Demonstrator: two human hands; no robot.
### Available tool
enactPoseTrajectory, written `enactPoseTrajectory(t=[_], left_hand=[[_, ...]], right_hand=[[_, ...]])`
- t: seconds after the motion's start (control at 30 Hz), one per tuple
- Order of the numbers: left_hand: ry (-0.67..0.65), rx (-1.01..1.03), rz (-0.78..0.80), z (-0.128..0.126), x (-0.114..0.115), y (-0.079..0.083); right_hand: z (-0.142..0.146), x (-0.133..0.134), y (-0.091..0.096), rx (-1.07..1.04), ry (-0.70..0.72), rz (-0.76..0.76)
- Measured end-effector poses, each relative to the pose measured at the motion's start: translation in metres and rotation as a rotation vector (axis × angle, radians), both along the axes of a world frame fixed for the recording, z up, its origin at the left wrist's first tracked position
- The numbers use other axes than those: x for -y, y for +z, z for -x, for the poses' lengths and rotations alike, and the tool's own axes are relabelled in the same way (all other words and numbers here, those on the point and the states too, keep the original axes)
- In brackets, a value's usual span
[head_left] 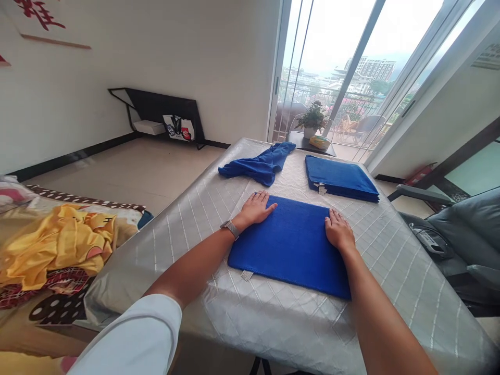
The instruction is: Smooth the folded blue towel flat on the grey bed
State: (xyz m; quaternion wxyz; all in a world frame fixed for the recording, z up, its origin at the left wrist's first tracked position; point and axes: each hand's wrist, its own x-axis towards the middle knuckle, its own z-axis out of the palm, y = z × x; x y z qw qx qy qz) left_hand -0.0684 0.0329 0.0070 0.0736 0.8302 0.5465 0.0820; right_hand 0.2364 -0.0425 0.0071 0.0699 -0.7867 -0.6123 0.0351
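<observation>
A folded blue towel (291, 245) lies flat in the middle of the table (273, 317), which has a silver quilted cover. My left hand (255, 207) rests palm down on the towel's far left corner, fingers stretched out. A watch is on that wrist. My right hand (339, 230) lies flat on the towel's right edge, fingers extended. A crumpled blue towel (260, 164) sits farther back on the left. A neat stack of folded blue towels (339, 178) sits at the back right.
A bed with yellow and patterned bedding (58, 245) stands at the left. A grey chair (461, 239) is at the right. Behind the table are a potted plant (312, 119) on a small stand, glass balcony doors and a black rack (164, 112) against the wall.
</observation>
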Motion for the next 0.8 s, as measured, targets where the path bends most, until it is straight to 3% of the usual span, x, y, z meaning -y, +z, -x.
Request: enactPoseTrajectory(t=[0.8], left_hand=[[0.056, 0.041, -0.016, -0.0028, 0.0028, -0.0004]], right_hand=[[-0.0013, 0.0005, -0.0019, 0.028, 0.011, 0.019]])
